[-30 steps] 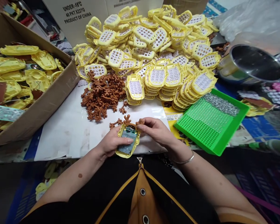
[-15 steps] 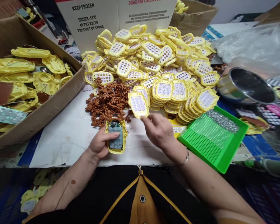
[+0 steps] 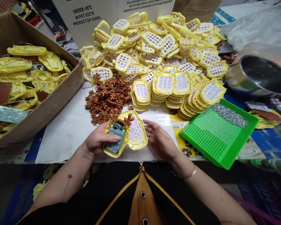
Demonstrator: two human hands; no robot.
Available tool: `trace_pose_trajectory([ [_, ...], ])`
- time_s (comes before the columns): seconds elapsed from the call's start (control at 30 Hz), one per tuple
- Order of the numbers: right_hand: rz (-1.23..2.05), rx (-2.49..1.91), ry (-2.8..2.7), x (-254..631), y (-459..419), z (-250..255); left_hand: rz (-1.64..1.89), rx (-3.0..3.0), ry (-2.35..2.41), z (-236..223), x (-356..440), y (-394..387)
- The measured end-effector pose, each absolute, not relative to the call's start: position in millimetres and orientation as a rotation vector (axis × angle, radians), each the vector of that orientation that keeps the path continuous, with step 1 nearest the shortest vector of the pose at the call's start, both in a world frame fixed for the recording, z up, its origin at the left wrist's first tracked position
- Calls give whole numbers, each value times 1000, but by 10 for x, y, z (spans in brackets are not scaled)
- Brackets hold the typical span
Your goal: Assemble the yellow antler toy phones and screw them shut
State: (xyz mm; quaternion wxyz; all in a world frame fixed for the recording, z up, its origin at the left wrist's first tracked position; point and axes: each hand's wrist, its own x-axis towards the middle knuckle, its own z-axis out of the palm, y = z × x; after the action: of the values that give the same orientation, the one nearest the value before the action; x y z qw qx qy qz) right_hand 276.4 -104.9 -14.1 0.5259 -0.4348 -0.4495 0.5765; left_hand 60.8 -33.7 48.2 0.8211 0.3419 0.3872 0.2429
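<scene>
Yellow casing (image 3: 110,154) lies face-up and open, with a wavy rim, a grey panel (image 3: 112,146) inside and a strip of green circuitry near its top; brown antlers (image 3: 128,119) branch out at its twelve and one o'clock. It tilts slightly, top leaning toward one o'clock, over the near edge of the white-covered surface (image 3: 63,137). The left hand (image 3: 96,140) comes in from its nine o'clock, clamped on the casing, thumb across the panel and hiding part of it. At three o'clock, a yellow keypad cover (image 3: 136,132) meets the casing's side, one antler overlapping its upper edge. The right hand (image 3: 160,142) stands just beyond that cover, fingers spread and loosely curled; I cannot tell whether they touch it. The two hands are apart, casing and cover between them. Just past the casing, toward twelve, brown antler pieces (image 3: 107,100) are heaped; stacked covers (image 3: 165,84) stand at one o'clock, a cardboard box (image 3: 58,97) at ten, and a green tray (image 3: 242,140) of small metal pieces (image 3: 229,115) at three
</scene>
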Motion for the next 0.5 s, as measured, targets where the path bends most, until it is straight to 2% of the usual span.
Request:
trace_pose_trajectory([
  [0.07,1847,-845,-808,2702,-1055,-168,464,807,813,526,646,-348],
  [0.13,2071,-679,-627,2649,-1081,-202,414,872,820,565,691,-359],
  [0.3,2104,-505,-439,2611,-1153,-241,381,926,843,613,762,-375],
  [0.5,2105,-556,-425,2632,-1183,-291,343,948,801,656,795,-389],
])
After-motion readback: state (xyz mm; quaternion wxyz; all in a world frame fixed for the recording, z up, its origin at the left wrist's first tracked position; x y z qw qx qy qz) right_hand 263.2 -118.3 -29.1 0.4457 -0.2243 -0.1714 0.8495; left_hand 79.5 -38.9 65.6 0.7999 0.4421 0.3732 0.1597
